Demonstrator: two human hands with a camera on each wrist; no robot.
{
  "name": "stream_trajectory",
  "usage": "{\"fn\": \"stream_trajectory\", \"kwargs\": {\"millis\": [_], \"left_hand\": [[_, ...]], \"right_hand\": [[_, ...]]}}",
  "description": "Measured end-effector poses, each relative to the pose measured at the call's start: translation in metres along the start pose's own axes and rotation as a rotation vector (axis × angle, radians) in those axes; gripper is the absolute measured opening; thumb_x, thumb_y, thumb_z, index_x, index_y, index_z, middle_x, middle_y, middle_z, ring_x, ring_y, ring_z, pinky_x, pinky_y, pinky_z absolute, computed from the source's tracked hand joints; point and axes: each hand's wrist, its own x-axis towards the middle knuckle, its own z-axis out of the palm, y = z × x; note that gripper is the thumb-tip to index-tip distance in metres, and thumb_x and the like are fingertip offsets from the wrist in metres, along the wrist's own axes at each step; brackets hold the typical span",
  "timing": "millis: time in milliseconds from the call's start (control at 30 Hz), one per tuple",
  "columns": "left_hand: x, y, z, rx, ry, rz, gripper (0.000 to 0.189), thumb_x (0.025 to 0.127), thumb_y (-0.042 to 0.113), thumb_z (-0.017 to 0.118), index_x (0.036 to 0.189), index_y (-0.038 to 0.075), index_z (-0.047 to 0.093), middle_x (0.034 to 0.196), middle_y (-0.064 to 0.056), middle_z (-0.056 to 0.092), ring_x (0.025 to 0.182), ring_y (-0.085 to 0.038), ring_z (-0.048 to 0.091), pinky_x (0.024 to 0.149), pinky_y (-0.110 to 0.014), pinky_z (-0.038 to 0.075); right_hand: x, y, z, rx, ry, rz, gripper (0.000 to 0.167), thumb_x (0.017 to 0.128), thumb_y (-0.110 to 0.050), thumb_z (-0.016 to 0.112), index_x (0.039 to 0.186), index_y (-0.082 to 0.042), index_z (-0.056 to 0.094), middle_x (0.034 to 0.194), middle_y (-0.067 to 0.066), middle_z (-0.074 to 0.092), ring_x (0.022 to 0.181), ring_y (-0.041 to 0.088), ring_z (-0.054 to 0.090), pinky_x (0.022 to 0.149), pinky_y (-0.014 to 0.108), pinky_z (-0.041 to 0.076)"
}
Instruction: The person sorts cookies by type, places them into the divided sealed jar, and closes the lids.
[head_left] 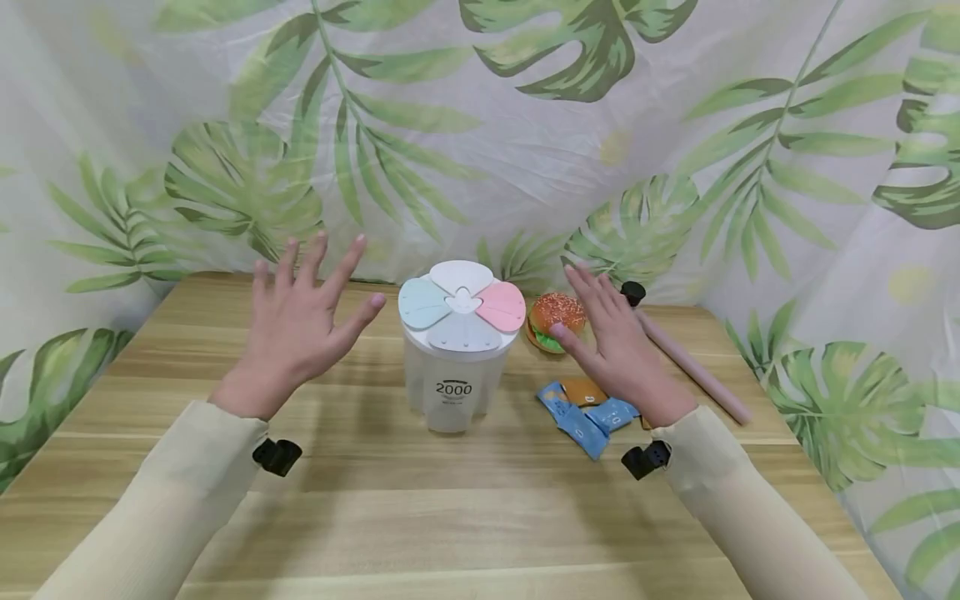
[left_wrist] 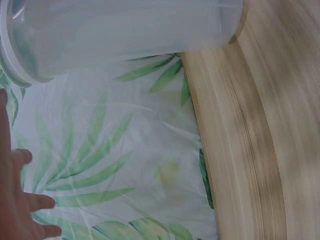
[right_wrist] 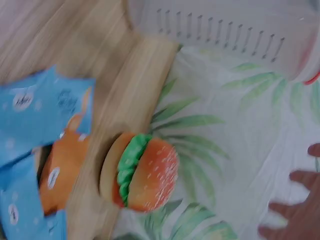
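Note:
A clear plastic storage canister [head_left: 455, 392] marked 2000 stands upright on the table. Its flower-shaped lid [head_left: 462, 302] has white, blue, pink and grey petals, all lying flat. To the canister's left, my left hand [head_left: 296, 333] hovers with its fingers spread and holds nothing. My right hand [head_left: 618, 342] is raised on the other side, fingers extended, also holding nothing. Behind that hand, partly covered by it, sits a toy hamburger [head_left: 551, 317]. Neither hand touches the canister. The right wrist view shows measuring marks on the canister's wall [right_wrist: 220, 25].
Several blue packets [head_left: 581, 429] and orange packets [head_left: 579, 390] lie in a pile right of the canister. A pinkish rod [head_left: 697, 367] with a black knob slants along the table's right side. Leaf-patterned cloth [head_left: 420, 150] hangs behind the wooden table [head_left: 450, 517].

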Motion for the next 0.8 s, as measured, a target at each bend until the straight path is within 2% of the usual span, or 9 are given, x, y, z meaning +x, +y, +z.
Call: {"fn": "stream_trajectory", "kwargs": {"millis": [67, 167, 267, 367, 467, 600, 667, 800], "left_hand": [[0.000, 0.003, 0.000, -0.048, 0.065, 0.064, 0.074, 0.103, 0.071, 0.038, 0.168, 0.039, 0.020, 0.173, -0.019, 0.025, 0.159, -0.051, 0.019, 0.125, -0.075, 0.011], [-0.002, 0.010, -0.002, -0.137, 0.156, 0.197, 0.068, 0.105, 0.060, 0.049, 0.164, 0.030, 0.037, 0.166, -0.018, 0.041, 0.152, -0.046, 0.037, 0.124, -0.069, 0.023], [-0.003, 0.017, -0.002, -0.177, 0.235, 0.342, 0.064, 0.103, 0.055, 0.057, 0.157, 0.020, 0.050, 0.156, -0.017, 0.054, 0.145, -0.041, 0.050, 0.122, -0.063, 0.034], [-0.004, 0.026, -0.001, -0.192, 0.273, 0.456, 0.064, 0.101, 0.057, 0.062, 0.150, 0.016, 0.058, 0.150, -0.014, 0.062, 0.141, -0.038, 0.056, 0.120, -0.058, 0.041], [-0.004, 0.036, -0.001, -0.215, 0.265, 0.548, 0.062, 0.098, 0.055, 0.069, 0.144, 0.014, 0.064, 0.147, -0.012, 0.065, 0.140, -0.035, 0.059, 0.117, -0.055, 0.047], [-0.005, 0.045, 0.000, -0.241, 0.218, 0.652, 0.055, 0.093, 0.040, 0.079, 0.139, 0.011, 0.068, 0.144, -0.009, 0.068, 0.138, -0.033, 0.062, 0.115, -0.053, 0.050], [-0.006, 0.048, 0.000, -0.247, 0.198, 0.683, 0.052, 0.092, 0.032, 0.081, 0.138, 0.010, 0.070, 0.141, -0.008, 0.070, 0.136, -0.032, 0.064, 0.114, -0.053, 0.050], [-0.008, 0.049, 0.001, -0.261, 0.164, 0.698, 0.048, 0.091, 0.023, 0.082, 0.136, 0.011, 0.071, 0.140, -0.006, 0.071, 0.135, -0.032, 0.065, 0.116, -0.053, 0.049]], "right_hand": [[-0.001, -0.006, -0.001, 0.091, 0.031, -0.101, 0.078, 0.107, -0.058, 0.049, 0.170, -0.027, 0.014, 0.178, 0.001, 0.012, 0.166, 0.033, 0.010, 0.130, 0.066, 0.017], [0.000, -0.018, -0.003, 0.179, 0.070, -0.254, 0.072, 0.105, -0.039, 0.063, 0.166, -0.018, 0.030, 0.175, 0.004, 0.027, 0.163, 0.030, 0.024, 0.128, 0.060, 0.027], [0.001, -0.031, -0.005, 0.213, 0.089, -0.378, 0.066, 0.100, -0.022, 0.073, 0.159, -0.013, 0.044, 0.168, 0.008, 0.041, 0.159, 0.028, 0.034, 0.127, 0.053, 0.034], [0.004, -0.043, -0.006, 0.221, 0.085, -0.462, 0.061, 0.096, -0.014, 0.077, 0.152, -0.012, 0.054, 0.160, 0.008, 0.051, 0.154, 0.028, 0.042, 0.127, 0.047, 0.037], [0.006, -0.050, -0.006, 0.185, 0.078, -0.515, 0.055, 0.097, -0.016, 0.077, 0.148, -0.012, 0.059, 0.154, 0.006, 0.059, 0.149, 0.027, 0.049, 0.126, 0.043, 0.038], [0.008, -0.053, -0.004, 0.147, 0.081, -0.568, 0.049, 0.097, -0.014, 0.076, 0.144, -0.012, 0.063, 0.148, 0.005, 0.065, 0.147, 0.026, 0.052, 0.125, 0.040, 0.040], [0.009, -0.054, -0.002, 0.139, 0.090, -0.587, 0.047, 0.097, -0.013, 0.076, 0.142, -0.012, 0.066, 0.144, 0.004, 0.068, 0.146, 0.026, 0.054, 0.122, 0.039, 0.043], [0.011, -0.057, 0.001, 0.126, 0.110, -0.613, 0.041, 0.097, -0.012, 0.075, 0.138, -0.013, 0.070, 0.139, 0.003, 0.071, 0.142, 0.027, 0.057, 0.119, 0.039, 0.047]]}}
